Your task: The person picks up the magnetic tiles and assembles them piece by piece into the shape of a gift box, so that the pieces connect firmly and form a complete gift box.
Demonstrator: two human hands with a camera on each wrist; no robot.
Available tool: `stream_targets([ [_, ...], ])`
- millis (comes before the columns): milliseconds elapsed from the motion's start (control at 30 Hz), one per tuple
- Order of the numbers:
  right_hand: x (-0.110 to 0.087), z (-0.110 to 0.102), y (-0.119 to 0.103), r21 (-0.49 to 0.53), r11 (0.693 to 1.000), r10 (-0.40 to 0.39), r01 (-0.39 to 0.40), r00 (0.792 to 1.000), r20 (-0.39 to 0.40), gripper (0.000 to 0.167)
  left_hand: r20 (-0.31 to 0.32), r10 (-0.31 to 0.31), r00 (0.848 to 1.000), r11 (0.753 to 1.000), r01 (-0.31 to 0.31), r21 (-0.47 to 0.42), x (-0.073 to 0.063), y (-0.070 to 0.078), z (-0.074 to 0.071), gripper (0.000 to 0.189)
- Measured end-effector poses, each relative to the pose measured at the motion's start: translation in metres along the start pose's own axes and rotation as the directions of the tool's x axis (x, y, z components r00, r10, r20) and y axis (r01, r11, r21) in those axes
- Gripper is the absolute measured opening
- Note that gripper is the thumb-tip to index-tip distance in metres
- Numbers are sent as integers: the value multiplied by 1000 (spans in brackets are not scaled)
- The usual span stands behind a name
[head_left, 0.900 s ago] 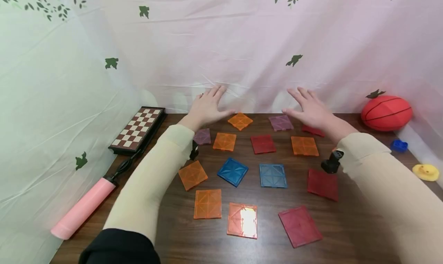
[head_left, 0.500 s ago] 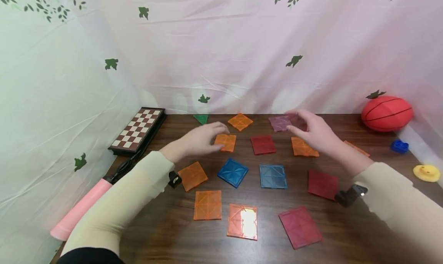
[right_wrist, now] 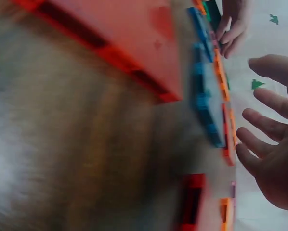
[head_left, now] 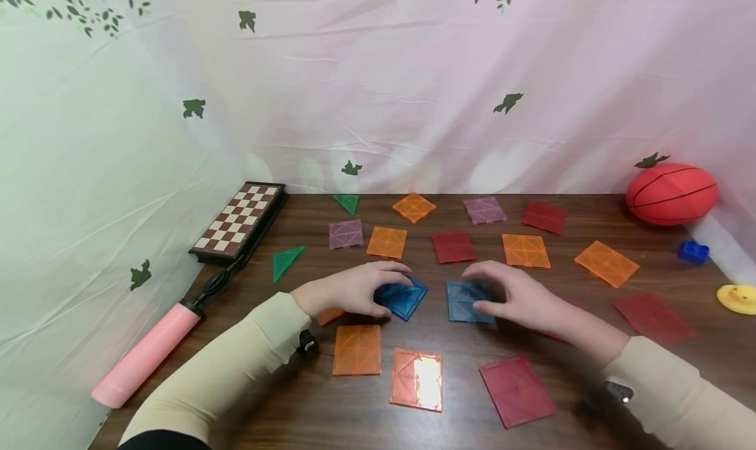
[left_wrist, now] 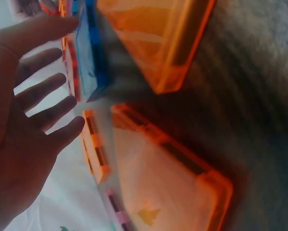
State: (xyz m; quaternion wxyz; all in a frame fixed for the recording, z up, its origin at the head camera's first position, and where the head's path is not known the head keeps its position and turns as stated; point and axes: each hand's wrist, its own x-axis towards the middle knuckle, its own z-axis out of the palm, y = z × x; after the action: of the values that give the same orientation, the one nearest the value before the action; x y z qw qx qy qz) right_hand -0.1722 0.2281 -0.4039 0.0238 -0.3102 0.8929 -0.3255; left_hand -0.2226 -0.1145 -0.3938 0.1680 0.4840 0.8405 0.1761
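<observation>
My left hand hovers at a dark blue square tile, its fingers spread and loosely bent over the near-left side. In the left wrist view, those fingers are relaxed, close to the blue tile's edge; contact cannot be told. My right hand is over the right part of a lighter blue square tile, thumb and fingers apart. The right wrist view has its fingers separated, with a gap to the lighter blue tile. An orange tile is partly hidden under the left hand. Nearer lie another orange tile and a crimson tile.
Several more tiles lie flat, including a red one and a green triangle. Left are a chessboard and a pink hand pump. Right are a red ball, blue block and yellow duck. Fabric hangs behind.
Both hands have come back from the far edge, toward the body and down to the two blue tiles. Tiles they covered before, including the green triangles, now show.
</observation>
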Motion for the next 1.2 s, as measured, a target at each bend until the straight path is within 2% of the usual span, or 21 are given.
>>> stream_targets([
  [133,-4,10,4,-43,999,0,2,998,57,55,30,19,999,1000,-18,-22,3,1,7,57],
  [267,-6,13,4,-54,999,11,-6,995,95,56,33,15,999,1000,-16,18,8,4,11,53],
  [500,-4,14,6,-102,995,-4,14,995,102,40,7,-50,999,991,49,122,13,14,17,51],
  [667,-4,14,6,-116,993,6,5,995,97,42,2,-77,997,981,76,180,19,26,21,53],
  [867,-3,14,7,-122,993,13,-1,995,103,45,-18,-100,995,972,101,213,25,37,24,55],
  [1200,-3,14,10,-103,995,13,-1,993,114,45,-41,-94,995,967,101,234,35,41,28,56],
])
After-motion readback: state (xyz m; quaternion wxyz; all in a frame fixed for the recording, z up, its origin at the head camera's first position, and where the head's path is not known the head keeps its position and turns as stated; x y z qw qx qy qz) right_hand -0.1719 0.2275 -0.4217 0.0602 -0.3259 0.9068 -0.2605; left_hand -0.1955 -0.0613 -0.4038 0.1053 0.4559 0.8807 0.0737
